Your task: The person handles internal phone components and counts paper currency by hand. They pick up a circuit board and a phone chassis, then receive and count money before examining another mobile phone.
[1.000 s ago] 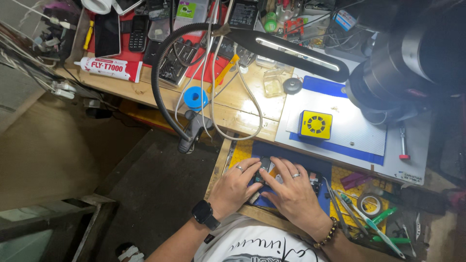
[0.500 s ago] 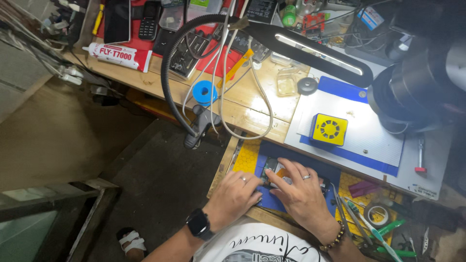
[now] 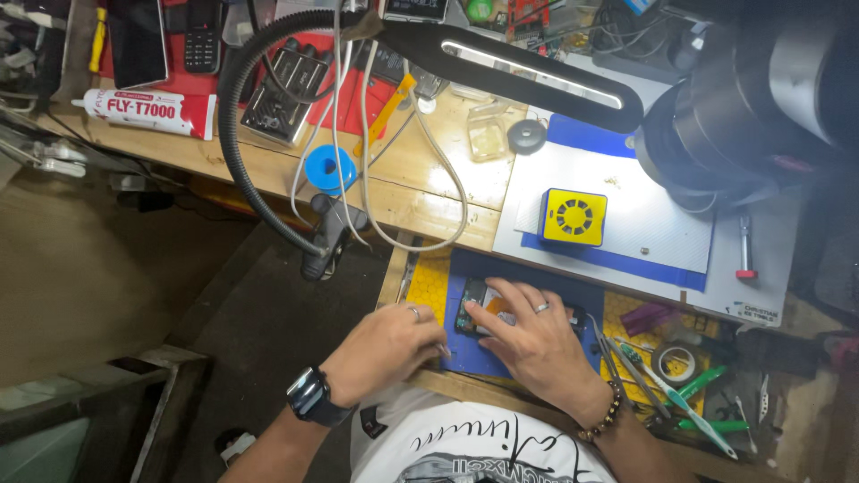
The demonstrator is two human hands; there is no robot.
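Note:
An opened phone point(image 3: 479, 311) with its inner parts showing lies on a blue mat point(image 3: 537, 277) in a pulled-out drawer. My right hand point(image 3: 528, 335) rests flat on it, fingers spread, with a ring on one finger and a bead bracelet at the wrist. My left hand point(image 3: 386, 347), with a ring and a dark watch on the wrist, is curled just left of the phone. A thin tool seems to stick out from its fingers toward the phone.
A black gooseneck lamp point(image 3: 528, 67) arches over the wooden bench. A yellow square fan box point(image 3: 573, 217) sits on a grey mat below a microscope point(image 3: 752, 107). A glue tube point(image 3: 152, 111), a blue tape roll point(image 3: 329, 168), phones and cables lie behind. Tweezers and tools point(image 3: 680, 380) fill the drawer's right side.
The view has shifted down and left. My right hand now lies flatter over the phone, and my left hand has drawn a little left of it.

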